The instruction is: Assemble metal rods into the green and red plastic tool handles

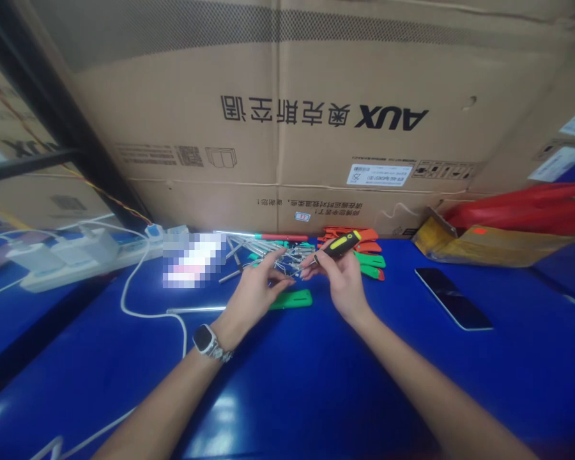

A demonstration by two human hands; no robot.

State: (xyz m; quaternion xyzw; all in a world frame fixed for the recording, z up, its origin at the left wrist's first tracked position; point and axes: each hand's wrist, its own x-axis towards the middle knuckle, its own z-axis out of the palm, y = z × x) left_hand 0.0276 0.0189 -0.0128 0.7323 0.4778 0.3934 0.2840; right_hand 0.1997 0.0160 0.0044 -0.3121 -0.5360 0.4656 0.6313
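Observation:
My right hand (347, 281) is closed round a screwdriver (341, 245) with a black and yellow handle. The shaft points left and down toward the fingers of my left hand (255, 284). These fingers are bent together among thin metal pieces, and whatever they grip is too small to make out. Behind both hands lies a heap of thin metal rods (261, 248). Just below my left hand is a green handle (294, 299) in line with a slim metal rod (196, 310), partly covered by the hand. Orange handles (367, 246) and green handles (371, 260) lie beyond my right hand.
A large cardboard box (172, 96) stands upright behind the blue table (326, 383). At right are a phone (453, 298) and an open carton (479, 246) with red material. A power strip (76, 259) with white cables sits left, near a bright, pixelated patch.

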